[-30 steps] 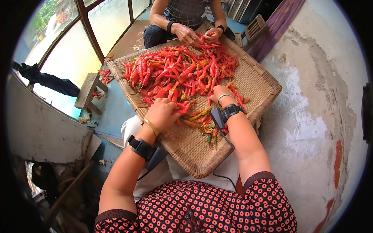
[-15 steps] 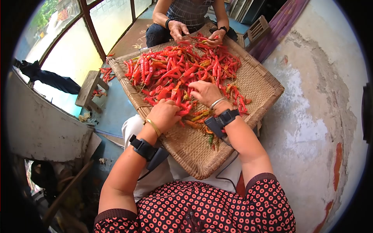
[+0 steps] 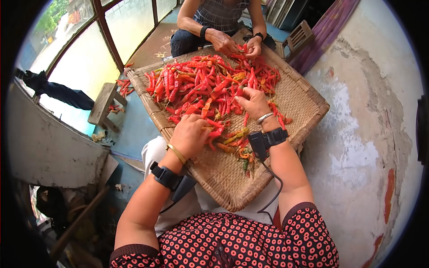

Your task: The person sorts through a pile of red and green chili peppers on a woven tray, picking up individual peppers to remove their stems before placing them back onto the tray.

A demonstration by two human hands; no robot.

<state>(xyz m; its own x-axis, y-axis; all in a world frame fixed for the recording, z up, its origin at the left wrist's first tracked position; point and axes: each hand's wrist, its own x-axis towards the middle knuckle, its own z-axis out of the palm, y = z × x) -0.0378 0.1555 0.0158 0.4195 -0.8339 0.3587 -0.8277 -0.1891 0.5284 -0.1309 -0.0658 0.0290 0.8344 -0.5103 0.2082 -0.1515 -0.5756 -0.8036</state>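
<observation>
A heap of red chili peppers covers much of a shallow woven tray tilted in front of me. My left hand is at the heap's near left edge, its fingers curled over red chili peppers that stick out beside the thumb. My right hand hangs over the right part of the heap, thumb and fingers closed on a red chili pepper; its fingertips partly hide it. Between my hands and the near corner lie several orange, yellow and green chili peppers.
Across the tray sits another person, whose hands handle chili peppers at the far edge. A wooden stool stands left, with chili peppers on the floor around it. A worn wall rises at right. Black straps with a cable are on my wrists.
My right hand has moved right, away from my left hand, which stays nearly in place. The other person's hands have come closer together.
</observation>
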